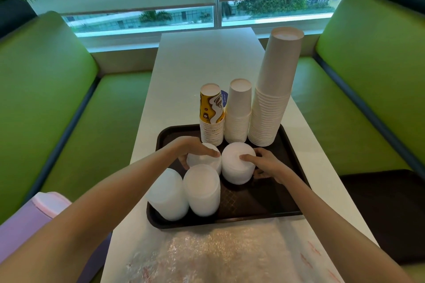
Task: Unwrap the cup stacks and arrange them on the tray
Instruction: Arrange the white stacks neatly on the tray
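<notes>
Crinkled clear wrap (207,257) nearest. Left hand (195,151) curls round squat white foam cup stack (204,163); right hand (264,165) grips neighbouring stack (234,167), on dark brown tray (264,202).

White print is showing on a blue label (224,98) behind the patterned cup stack (211,114), too small for reading.

Bare forearms end in bare left hand (194,147) and right hand (268,164)

Three tall cup stacks (271,99) are blocking the far edge of the tray (259,200). Short white stacks (202,190) are crowding its left, leaving its near-right corner open.
</notes>
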The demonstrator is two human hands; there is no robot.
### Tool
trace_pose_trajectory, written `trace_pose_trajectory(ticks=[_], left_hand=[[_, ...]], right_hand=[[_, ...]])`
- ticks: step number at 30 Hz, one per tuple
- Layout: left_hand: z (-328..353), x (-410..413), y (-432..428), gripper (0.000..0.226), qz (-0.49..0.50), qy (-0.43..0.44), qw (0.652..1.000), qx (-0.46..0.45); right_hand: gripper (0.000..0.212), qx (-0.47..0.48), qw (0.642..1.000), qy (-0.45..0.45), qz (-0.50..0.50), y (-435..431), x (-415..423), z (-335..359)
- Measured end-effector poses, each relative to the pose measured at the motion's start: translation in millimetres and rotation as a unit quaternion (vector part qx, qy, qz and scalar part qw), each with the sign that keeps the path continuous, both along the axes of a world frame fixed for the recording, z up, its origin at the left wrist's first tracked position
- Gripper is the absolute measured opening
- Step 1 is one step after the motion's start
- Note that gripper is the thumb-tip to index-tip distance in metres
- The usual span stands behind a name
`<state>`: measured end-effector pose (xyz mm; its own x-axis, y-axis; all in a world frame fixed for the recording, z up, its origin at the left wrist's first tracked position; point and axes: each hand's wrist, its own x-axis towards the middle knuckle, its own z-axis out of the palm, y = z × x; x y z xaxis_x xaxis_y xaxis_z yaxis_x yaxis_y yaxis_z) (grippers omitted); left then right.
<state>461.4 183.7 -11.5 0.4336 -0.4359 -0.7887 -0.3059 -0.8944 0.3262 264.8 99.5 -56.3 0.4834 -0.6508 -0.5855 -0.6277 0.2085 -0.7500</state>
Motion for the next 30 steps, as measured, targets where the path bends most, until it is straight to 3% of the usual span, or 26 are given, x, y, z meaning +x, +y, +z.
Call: trace_pose_trajectory(ticks=[10, 17, 30], left_hand=[[-3.6, 30.0, 13.2, 0.08, -0.001, -0.045, 0.999, -0.019], [-4.8, 51.4, 32.9, 0.085, 0.019, -0.031, 0.999, -0.033], [-6.3, 80.3, 74.1, 0.075, 0.02, -0.02, 0.999, -0.042]], right_hand=[[0.062, 0.021, 0.999, -0.017, 0.019, 4.7, 25.8, -0.1], [0.063, 0.024, 0.997, -0.005, 0.074, 9.5, 42.3, 2.2], [0.052, 0.036, 0.993, -0.008, 0.115, 21.7, 74.1, -0.4]])
